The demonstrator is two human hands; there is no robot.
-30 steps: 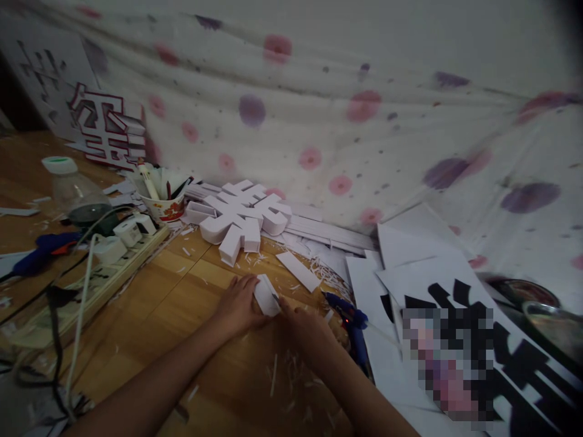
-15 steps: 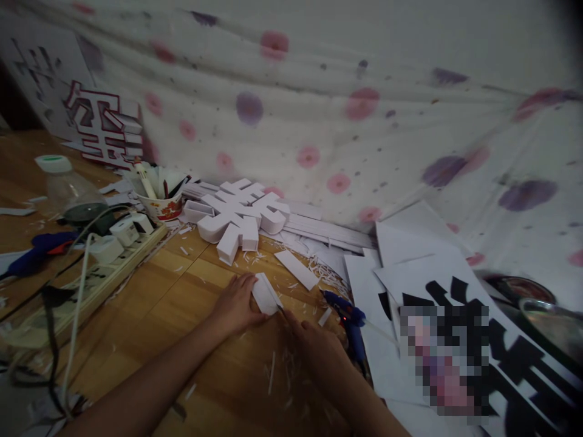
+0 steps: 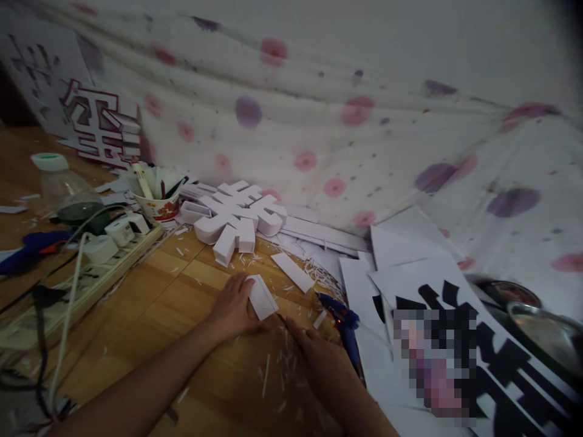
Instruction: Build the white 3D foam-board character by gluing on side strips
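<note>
My left hand (image 3: 232, 306) is closed on a small white foam-board piece (image 3: 263, 297), thumb along its near side and fingers at its far left edge. A line runs along the piece near its right side. My right hand (image 3: 316, 349) is closed around a slim craft knife (image 3: 283, 320), of which only the thin dark front end shows. The knife's tip lies just right of the piece's lower corner, apart from it. Beyond my hands a white built-up foam-board character (image 3: 239, 212) lies on the wooden table (image 3: 182, 297).
A blue glue gun (image 3: 341, 315) lies right of my right hand. Sheets with black characters (image 3: 496, 358) cover the right side. To the left are a power strip (image 3: 132, 243), a pen cup (image 3: 161, 206), a bottle (image 3: 68, 188) and another glue gun (image 3: 31, 249). White scraps (image 3: 319, 273) litter the table.
The knife has come away from the foam-board piece's right edge, with my right hand slightly lower. My left hand still holds the piece, now tilted a little. The view has shifted slightly.
</note>
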